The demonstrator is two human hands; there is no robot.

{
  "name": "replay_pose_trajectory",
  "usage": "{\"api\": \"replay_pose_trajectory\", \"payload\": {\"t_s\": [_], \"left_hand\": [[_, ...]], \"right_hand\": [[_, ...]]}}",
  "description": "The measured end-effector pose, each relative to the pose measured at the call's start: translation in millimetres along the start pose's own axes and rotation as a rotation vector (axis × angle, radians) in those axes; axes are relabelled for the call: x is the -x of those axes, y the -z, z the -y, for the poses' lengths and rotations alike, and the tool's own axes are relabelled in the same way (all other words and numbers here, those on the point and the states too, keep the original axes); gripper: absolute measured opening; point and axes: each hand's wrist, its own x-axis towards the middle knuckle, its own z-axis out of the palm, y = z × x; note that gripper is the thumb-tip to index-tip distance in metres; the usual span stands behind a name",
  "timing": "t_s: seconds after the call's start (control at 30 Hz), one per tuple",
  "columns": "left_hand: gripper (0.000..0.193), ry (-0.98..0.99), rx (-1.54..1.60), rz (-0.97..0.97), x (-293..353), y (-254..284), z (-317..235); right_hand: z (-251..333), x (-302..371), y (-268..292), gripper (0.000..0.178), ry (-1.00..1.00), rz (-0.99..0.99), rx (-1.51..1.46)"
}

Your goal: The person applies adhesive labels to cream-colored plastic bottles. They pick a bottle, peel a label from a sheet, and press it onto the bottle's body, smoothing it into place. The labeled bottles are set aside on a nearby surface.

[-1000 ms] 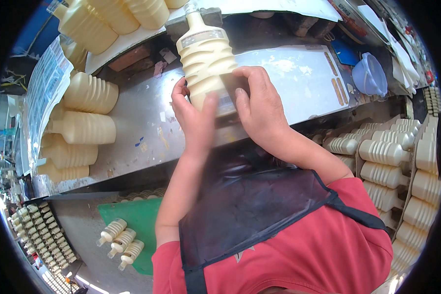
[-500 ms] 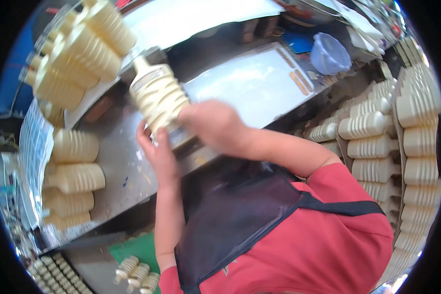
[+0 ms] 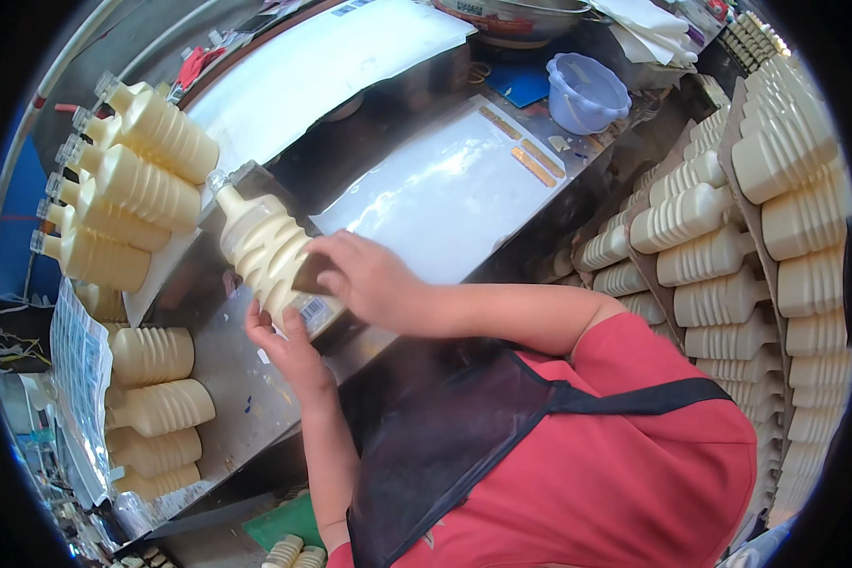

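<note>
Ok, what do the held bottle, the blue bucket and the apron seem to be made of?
Bottle: glass or hard plastic, glossy; its mouth looks see-through, its ridges catch light.
Bucket: likely plastic, smooth; its thin wall looks translucent.
Apron: perhaps vinyl or coated fabric; dark, faintly shiny.

No wording was legible. A label (image 3: pixel 326 313) with a barcode (image 3: pixel 310 310) was located near the base of the held bottle (image 3: pixel 263 244). Left of the bottle, a sheet (image 3: pixel 79 352) bore fine blue print; farther right, a bowl (image 3: pixel 488 21) bore blurred print.
</note>
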Motion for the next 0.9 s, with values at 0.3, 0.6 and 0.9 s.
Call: {"api": "replay_pose_trajectory", "payload": {"t_s": [0.3, 0.6, 0.9], "left_hand": [[0.045, 0.025, 0.102, 0.016, -12, 18, 7], [0.042, 0.094, 0.16, 0.017, -98, 16, -21], [0.042, 0.307, 0.397, 0.203, -152, 24, 2]], "right_hand": [[-1, 4, 15, 0.022, 0.489, -0.001, 0.09], [42, -6, -9, 0.012, 0.737, 0.235, 0.373], [-3, -4, 15, 0.035, 0.079, 0.117, 0.053]]}}
